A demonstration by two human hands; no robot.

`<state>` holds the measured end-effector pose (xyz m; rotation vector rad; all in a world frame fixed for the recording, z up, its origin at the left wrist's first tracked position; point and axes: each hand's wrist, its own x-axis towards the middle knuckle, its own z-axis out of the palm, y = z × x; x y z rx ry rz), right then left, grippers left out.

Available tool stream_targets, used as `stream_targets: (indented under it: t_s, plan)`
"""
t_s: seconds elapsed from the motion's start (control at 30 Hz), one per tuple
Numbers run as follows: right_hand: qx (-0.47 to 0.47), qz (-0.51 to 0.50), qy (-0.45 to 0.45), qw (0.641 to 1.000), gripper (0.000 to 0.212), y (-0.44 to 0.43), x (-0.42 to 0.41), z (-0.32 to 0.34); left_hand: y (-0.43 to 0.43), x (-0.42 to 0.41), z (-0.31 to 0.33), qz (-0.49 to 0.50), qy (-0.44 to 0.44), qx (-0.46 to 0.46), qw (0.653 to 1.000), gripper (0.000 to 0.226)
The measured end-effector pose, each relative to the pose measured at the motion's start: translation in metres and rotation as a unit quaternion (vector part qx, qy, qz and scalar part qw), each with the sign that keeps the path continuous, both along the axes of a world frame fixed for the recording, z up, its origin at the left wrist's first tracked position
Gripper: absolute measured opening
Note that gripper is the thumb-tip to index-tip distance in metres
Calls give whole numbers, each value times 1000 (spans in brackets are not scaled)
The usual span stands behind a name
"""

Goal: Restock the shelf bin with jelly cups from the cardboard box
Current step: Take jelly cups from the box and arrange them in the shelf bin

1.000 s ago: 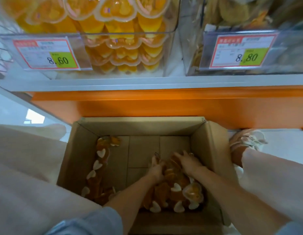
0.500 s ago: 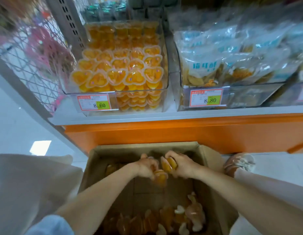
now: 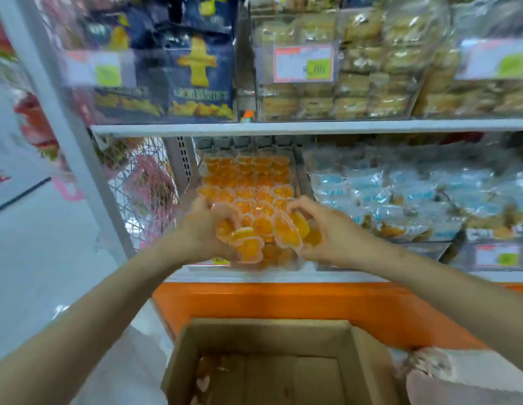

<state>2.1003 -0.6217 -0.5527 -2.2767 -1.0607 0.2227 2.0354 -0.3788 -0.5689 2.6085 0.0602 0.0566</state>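
Shop shelving fills the view ahead of us, blurred in places. At its middle we see the left hand [image 3: 206, 226] and the right hand [image 3: 327, 229] raised side by side. Each grip is curled closed round its share of a cluster of orange jelly cups [image 3: 266, 232], with fingers wrapping the outer ones and the clear-rimmed tops facing us. How many are in the cluster we cannot tell.

From our view the hands cover the front of the clear bin [image 3: 301, 182]. Behind them the bin is packed with rows of stocked cups [image 3: 248, 173]. It stands on the lower shelf [image 3: 283, 277], which has an orange panel [image 3: 283, 305] under it. Just right of the bin lie pale blue packs [image 3: 400, 188]; to its left is wire mesh [image 3: 137, 182]. An upper shelf [image 3: 313, 127] carries dark blue bags [image 3: 196, 74] and clear packs behind a price tag [image 3: 302, 64].

Below the hands, near the orange panel, sits the open box [image 3: 263, 331], with a few spare cups [image 3: 207, 372] along its left side.
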Motion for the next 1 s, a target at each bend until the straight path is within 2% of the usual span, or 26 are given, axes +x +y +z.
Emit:
stream_targets:
  t_s: [0.13, 0.23, 0.3, 0.4, 0.47, 0.57, 0.7, 0.77, 0.8, 0.87, 0.9, 1.0]
  plan:
    - [-67, -28, -188, 979, 59, 38, 33, 11, 2, 28, 18, 120, -48, -44, 991, 38]
    - [-205, -65, -313, 925, 67, 68, 52, 6, 2, 50, 3, 178, -57, -79, 979, 38]
    - [-256, -69, -335, 904, 69, 83, 61, -1, 3, 60, -10, 202, -56, -94, 973, 42]
    - [-273, -57, -350, 895, 64, 92, 72, -8, 7, 67, -22, 196, -53, -117, 972, 43]
    - [-271, -47, -345, 898, 67, 89, 79, -9, 13, 69, -25, 189, -42, -129, 973, 45]
    - [-215, -62, -303, 926, 69, 81, 89, -5, 23, 67, -26, 160, -62, -152, 973, 42]
    - [-90, -113, -200, 969, 55, 82, 103, 2, 37, 70, -23, 170, -120, -218, 953, 6]
    - [-58, -146, -126, 980, 52, 88, 108, 7, 49, 76, -27, 163, -158, -236, 945, 27]
    - [-44, -160, -100, 981, 44, 92, 112, 10, 55, 79, -30, 162, -164, -255, 939, 34]
    - [-52, -172, -66, 981, 20, 99, 114, 16, 56, 79, -27, 159, -168, -311, 922, 38]
    - [-76, -172, -61, 980, 17, 102, 116, 18, 53, 77, -22, 152, -173, -337, 913, 32]
    - [-103, -182, -61, 976, 33, 107, 125, 17, 49, 76, -17, 120, -159, -369, 908, 20]
